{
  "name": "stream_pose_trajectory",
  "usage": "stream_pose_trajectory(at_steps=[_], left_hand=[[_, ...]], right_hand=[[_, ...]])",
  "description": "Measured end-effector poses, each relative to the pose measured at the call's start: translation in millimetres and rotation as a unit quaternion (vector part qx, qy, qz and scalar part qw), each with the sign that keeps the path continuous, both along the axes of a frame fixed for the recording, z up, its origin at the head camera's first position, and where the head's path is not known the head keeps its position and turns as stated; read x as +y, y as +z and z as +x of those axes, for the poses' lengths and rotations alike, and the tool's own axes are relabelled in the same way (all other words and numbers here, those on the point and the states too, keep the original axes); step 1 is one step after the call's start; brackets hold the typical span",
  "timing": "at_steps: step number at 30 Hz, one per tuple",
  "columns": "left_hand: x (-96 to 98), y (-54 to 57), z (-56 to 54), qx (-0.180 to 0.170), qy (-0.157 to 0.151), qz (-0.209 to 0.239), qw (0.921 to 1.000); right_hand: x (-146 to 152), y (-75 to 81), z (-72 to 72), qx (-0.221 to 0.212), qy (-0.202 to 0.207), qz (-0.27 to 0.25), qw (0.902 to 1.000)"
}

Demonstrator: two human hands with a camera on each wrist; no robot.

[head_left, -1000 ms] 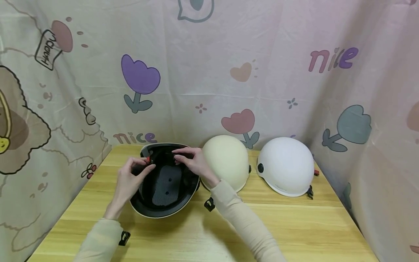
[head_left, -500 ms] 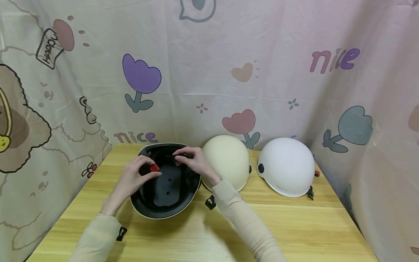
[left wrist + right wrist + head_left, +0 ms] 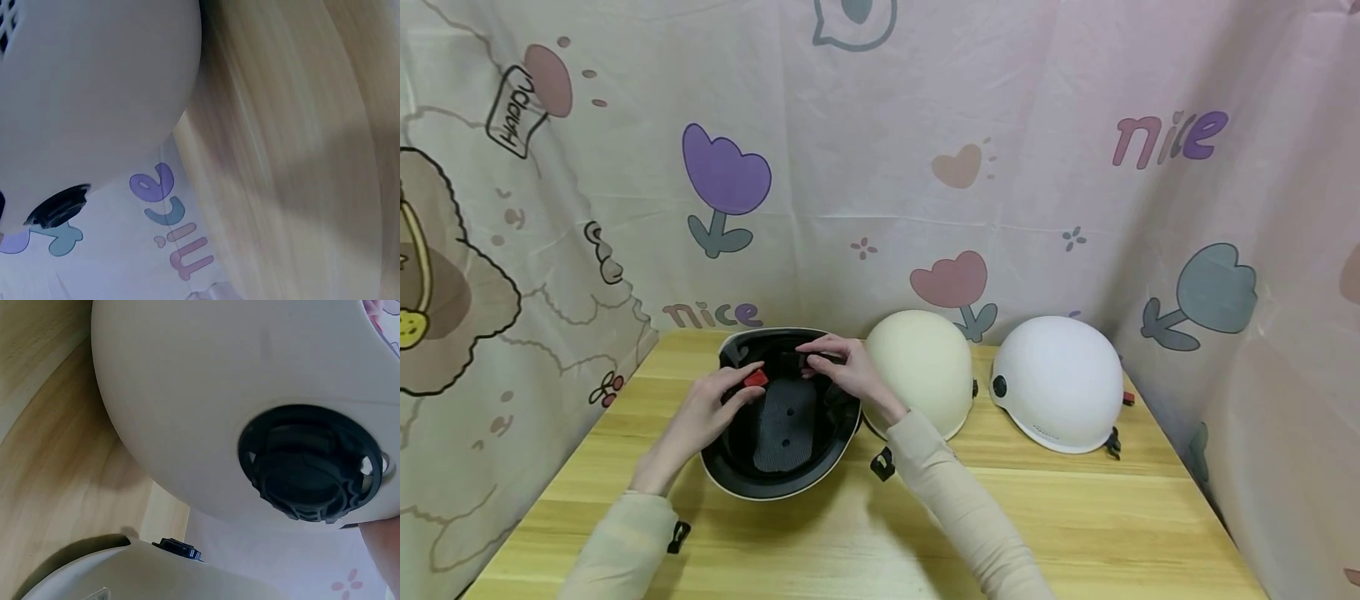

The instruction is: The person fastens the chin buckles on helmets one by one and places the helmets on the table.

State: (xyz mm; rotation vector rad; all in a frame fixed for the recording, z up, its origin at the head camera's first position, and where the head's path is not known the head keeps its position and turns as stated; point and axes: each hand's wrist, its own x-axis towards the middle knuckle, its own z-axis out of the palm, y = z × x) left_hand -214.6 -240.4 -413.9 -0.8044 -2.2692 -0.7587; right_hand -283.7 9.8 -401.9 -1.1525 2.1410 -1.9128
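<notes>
An upturned helmet (image 3: pixel 752 488) lies on the table at the left in the head view, its black inside and ribbed grey pad (image 3: pixel 784 429) facing up. Over its left side, my left hand (image 3: pixel 692 417) pinches a red buckle (image 3: pixel 756 378) between thumb and fingers. My right hand (image 3: pixel 856 377) pinches a small dark piece over the far right part of the opening; its kind is too dark to make out. The left wrist view shows the pale outer shell (image 3: pixel 100 94) and a black fitting (image 3: pixel 59 207). In the right wrist view a round black fitting (image 3: pixel 306 478) sits on the shell.
A cream helmet (image 3: pixel 917 367) stands dome up just right of the upturned one, partly behind my right forearm. Farther right is a white helmet (image 3: pixel 1056 379) with a black buckle (image 3: pixel 1113 443) at its edge. A patterned curtain (image 3: pixel 850 167) hangs behind the wooden table (image 3: pixel 1075 533).
My left hand has shifted slightly right over the helmet opening with the red buckle, which now shows more fully. The right hand stays almost where it was.
</notes>
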Motion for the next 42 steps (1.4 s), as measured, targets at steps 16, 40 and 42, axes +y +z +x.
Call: stream_pose_trajectory(at_steps=[16,40,42], left_hand=[[-4.1,-0.2,7.4,-0.095,-0.010,0.016,0.9953],[-1.0,-1.5,11.4,-0.087,-0.015,0.044,0.9951],[-0.9,-1.1,11.8,-0.088,-0.015,0.045,0.9950]], right_hand=[[-1,-0.9,-0.6,0.009,0.023,0.015,0.9996],[-3,-3.5,1.0,0.009,0.034,-0.002,0.9994],[-3,-4.0,0.8,0.009,0.036,-0.006,0.9993]])
